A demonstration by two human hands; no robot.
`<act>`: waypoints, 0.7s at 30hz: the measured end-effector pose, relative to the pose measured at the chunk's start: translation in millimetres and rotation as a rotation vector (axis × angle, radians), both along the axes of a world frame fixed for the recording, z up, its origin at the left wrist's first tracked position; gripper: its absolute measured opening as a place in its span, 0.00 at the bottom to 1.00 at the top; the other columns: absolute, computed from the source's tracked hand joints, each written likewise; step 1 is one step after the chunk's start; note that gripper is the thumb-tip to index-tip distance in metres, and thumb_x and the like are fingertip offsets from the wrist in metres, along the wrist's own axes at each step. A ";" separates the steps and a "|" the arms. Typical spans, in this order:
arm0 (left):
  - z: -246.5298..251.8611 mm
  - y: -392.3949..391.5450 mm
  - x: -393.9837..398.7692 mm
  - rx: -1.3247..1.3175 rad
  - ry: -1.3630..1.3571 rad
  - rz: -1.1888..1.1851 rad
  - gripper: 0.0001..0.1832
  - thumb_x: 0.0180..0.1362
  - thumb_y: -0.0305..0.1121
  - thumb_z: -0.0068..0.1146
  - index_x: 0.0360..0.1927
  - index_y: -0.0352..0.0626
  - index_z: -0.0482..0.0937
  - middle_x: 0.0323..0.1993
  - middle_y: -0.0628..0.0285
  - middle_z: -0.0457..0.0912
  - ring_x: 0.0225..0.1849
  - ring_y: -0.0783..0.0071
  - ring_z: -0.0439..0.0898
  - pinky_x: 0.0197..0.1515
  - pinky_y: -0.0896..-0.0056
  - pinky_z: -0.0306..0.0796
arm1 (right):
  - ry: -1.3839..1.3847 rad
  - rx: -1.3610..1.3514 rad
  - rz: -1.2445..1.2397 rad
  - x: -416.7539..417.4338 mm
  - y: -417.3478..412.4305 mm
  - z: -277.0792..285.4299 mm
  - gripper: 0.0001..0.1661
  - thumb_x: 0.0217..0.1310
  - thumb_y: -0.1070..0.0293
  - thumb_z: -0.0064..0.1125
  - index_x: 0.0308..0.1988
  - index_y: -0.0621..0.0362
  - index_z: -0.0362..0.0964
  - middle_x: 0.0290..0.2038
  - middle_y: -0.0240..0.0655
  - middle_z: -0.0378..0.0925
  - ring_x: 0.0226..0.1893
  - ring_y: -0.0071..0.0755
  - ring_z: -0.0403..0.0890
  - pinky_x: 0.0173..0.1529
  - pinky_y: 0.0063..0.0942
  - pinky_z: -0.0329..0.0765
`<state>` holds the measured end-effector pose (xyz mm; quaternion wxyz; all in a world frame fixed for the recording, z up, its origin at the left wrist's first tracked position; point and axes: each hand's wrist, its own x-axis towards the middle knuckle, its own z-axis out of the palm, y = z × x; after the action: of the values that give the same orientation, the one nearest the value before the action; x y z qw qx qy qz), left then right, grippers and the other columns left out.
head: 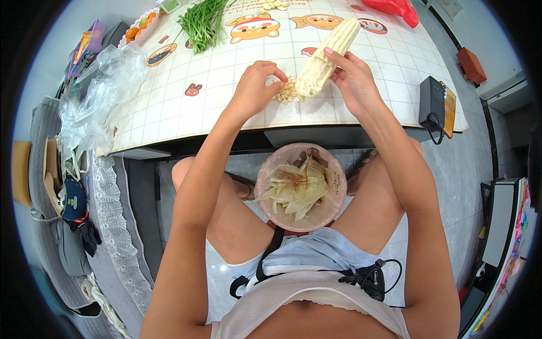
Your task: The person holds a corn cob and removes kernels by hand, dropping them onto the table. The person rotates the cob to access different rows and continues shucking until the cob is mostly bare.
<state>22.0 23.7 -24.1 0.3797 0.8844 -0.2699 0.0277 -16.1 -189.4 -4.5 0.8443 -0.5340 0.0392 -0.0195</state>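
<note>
An ear of pale corn (pixel 328 57) slants over the table, its husk gone. My right hand (pixel 353 78) grips it around the middle, thumb on top. Some kernels are off at the lower, nearer end. Beneath that end lies a small pile of loose kernels (pixel 288 92) on the tablecloth. My left hand (pixel 259 88) is just left of the pile, with thumb and forefinger brought together over its edge. Whether a kernel sits between those fingertips is too small to tell.
Between my knees stands a lined bin (pixel 262 203) holding corn husks (pixel 296 186). Farther back on the tablecloth (pixel 169 114) are green stalks (pixel 205 25), peeled garlic-like cloves (pixel 273 5) and a red bag (pixel 394 10). Plastic bags (pixel 99 89) crowd the left; a black device (pixel 432 101) sits right.
</note>
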 end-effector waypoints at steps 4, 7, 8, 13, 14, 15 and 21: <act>-0.4 0.6 0.6 0.002 -0.023 -0.004 0.08 0.53 0.31 0.61 0.36 0.42 0.84 0.48 0.49 0.78 0.55 0.54 0.73 0.58 0.60 0.66 | 0.003 -0.005 -0.013 -3.6 2.4 4.2 0.21 0.58 0.65 0.64 0.48 0.63 0.69 0.43 0.36 0.79 0.43 0.23 0.76 0.52 0.24 0.70; 2.4 -1.9 0.3 -0.073 0.012 0.041 0.10 0.57 0.35 0.58 0.39 0.42 0.84 0.45 0.51 0.80 0.51 0.56 0.76 0.54 0.61 0.69 | 0.003 0.000 -0.024 -2.2 2.4 1.4 0.23 0.57 0.65 0.66 0.48 0.64 0.68 0.43 0.36 0.78 0.44 0.24 0.76 0.53 0.24 0.70; 4.7 -3.9 -0.3 -0.110 0.039 0.063 0.11 0.59 0.36 0.57 0.40 0.42 0.83 0.44 0.51 0.80 0.50 0.58 0.77 0.52 0.62 0.70 | 0.003 0.001 -0.027 -1.1 2.3 -1.0 0.23 0.56 0.65 0.67 0.48 0.64 0.68 0.43 0.36 0.78 0.44 0.24 0.76 0.53 0.24 0.70; 8.0 -18.1 -8.0 -0.234 0.048 0.034 0.21 0.60 0.46 0.57 0.49 0.41 0.79 0.43 0.52 0.81 0.45 0.62 0.79 0.44 0.65 0.74 | -0.014 -0.060 0.034 -0.3 9.5 -4.1 0.30 0.53 0.62 0.69 0.49 0.65 0.65 0.44 0.37 0.74 0.44 0.25 0.75 0.53 0.26 0.71; 7.3 -19.9 -9.0 -0.231 0.031 0.023 0.24 0.59 0.48 0.58 0.51 0.40 0.78 0.43 0.51 0.81 0.45 0.62 0.80 0.44 0.65 0.74 | -0.020 -0.079 0.044 -1.0 12.8 -3.1 0.32 0.53 0.60 0.70 0.50 0.66 0.64 0.44 0.38 0.73 0.44 0.25 0.75 0.53 0.26 0.71; 7.7 -22.8 -10.2 -0.225 0.055 0.013 0.26 0.58 0.49 0.59 0.52 0.40 0.77 0.43 0.51 0.81 0.45 0.62 0.80 0.44 0.65 0.74 | -0.022 -0.096 0.036 -1.3 15.1 -4.4 0.33 0.52 0.60 0.70 0.51 0.67 0.63 0.45 0.38 0.73 0.44 0.26 0.75 0.53 0.26 0.71; 17.8 -30.7 -18.5 -0.122 0.136 0.021 0.26 0.61 0.44 0.58 0.56 0.37 0.73 0.36 0.57 0.82 0.33 0.76 0.78 0.38 0.75 0.72 | -0.031 -0.160 0.034 -0.3 24.4 -10.6 0.36 0.54 0.56 0.69 0.53 0.67 0.61 0.43 0.39 0.74 0.42 0.25 0.76 0.51 0.25 0.72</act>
<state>3.5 -7.0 -6.3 0.4501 0.8623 -0.2319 -0.0122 -16.3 -165.0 -15.0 0.7996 -0.6001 0.0153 -0.0165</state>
